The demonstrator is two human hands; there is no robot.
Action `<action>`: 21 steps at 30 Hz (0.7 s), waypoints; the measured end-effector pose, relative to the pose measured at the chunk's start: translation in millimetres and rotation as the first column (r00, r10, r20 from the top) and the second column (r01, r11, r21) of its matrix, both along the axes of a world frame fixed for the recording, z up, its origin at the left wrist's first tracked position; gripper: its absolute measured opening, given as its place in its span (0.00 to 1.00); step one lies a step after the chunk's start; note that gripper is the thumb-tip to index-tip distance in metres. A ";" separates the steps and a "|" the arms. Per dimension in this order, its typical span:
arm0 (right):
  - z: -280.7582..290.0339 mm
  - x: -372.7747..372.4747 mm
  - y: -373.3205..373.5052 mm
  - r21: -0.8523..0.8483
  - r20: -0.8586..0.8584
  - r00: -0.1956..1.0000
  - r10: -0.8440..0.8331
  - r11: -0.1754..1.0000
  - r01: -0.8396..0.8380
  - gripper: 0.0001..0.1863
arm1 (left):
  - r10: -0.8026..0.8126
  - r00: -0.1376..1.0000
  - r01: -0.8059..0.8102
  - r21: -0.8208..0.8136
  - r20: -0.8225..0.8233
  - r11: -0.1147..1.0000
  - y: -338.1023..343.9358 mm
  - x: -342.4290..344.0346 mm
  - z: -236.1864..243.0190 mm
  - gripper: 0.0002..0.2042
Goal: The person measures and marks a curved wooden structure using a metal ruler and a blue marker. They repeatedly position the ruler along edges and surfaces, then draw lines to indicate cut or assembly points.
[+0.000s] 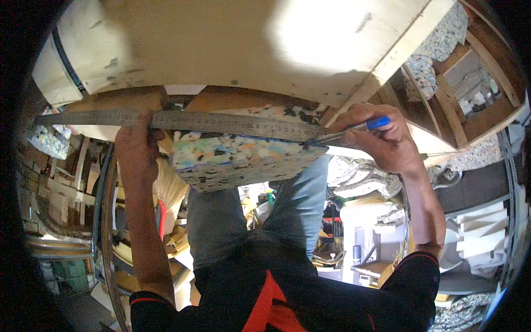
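Two hands are at work on a slab of multicoloured rebonded foam that lies on a pale wooden frame and juts out toward the person above their knees. A long steel ruler lies across the top of the foam from the far left to the slab's right corner. The left hand presses down on the ruler near the foam's left edge, fingers curled over the steel and the thumb side wrapping below, so it pins the ruler more than it grasps it. The right hand is closed around a blue-handled cutting tool, most likely a knife, whose thin tip meets the ruler's edge right at the foam's right corner. Judging by this, the measuring and lining-up look done and the stroke along the ruler is only at its starting end; no cut line or mark is visible along the top, though the ruler hides much of that strip, so I cannot tell for sure. The foam sits between the two hands: its left edge just beside the left fingers, its right corner touching the tool tip, with the right fingers a little beyond it. Below, the cluttered workshop floor shows past the person's grey trousers
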State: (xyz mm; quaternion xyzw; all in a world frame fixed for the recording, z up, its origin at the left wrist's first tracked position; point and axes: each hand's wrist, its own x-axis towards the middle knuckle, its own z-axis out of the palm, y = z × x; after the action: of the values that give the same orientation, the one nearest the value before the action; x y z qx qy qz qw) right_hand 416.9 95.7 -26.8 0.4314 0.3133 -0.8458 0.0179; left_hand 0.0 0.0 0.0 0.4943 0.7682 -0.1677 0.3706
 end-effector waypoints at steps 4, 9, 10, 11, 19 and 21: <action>4.6 15.2 -3.4 0.077 0.034 0.999 -0.034 0.997 0.031 0.08 | 0.888 0.448 -0.884 -0.096 0.105 0.458 3.8 20.2 -9.8 0.11; 3.4 29.3 -1.6 0.061 0.041 0.998 -0.038 0.998 0.035 0.06 | 0.859 0.498 -0.856 -0.093 0.119 0.509 -0.8 16.1 -11.7 0.12; 4.1 29.8 -2.7 0.036 0.049 0.997 -0.064 0.997 0.062 0.06 | 0.875 0.468 -0.874 -0.084 0.123 0.479 5.0 22.3 -8.9 0.13; 4.7 29.9 -3.6 0.011 0.058 0.994 -0.089 0.996 0.088 0.05 | 0.890 0.437 -0.891 -0.077 0.127 0.448 7.6 25.4 -7.3 0.13; 1.9 9.6 15.4 0.136 0.033 0.996 0.081 0.987 -0.085 0.04 | 0.818 0.553 -0.822 -0.060 0.159 0.567 -2.1 13.6 -11.8 0.11; 0.6 0.7 22.3 0.175 0.011 0.989 0.151 0.973 -0.150 0.04 | 0.501 0.856 -0.504 -0.014 0.126 0.864 -8.9 3.1 -10.7 0.08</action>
State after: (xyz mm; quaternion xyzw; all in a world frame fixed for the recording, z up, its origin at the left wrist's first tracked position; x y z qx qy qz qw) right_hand 417.6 118.1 -26.2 0.4054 0.4185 -0.8116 0.0435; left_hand 3.1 -8.9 -10.7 0.2899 0.8475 -0.0263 0.4440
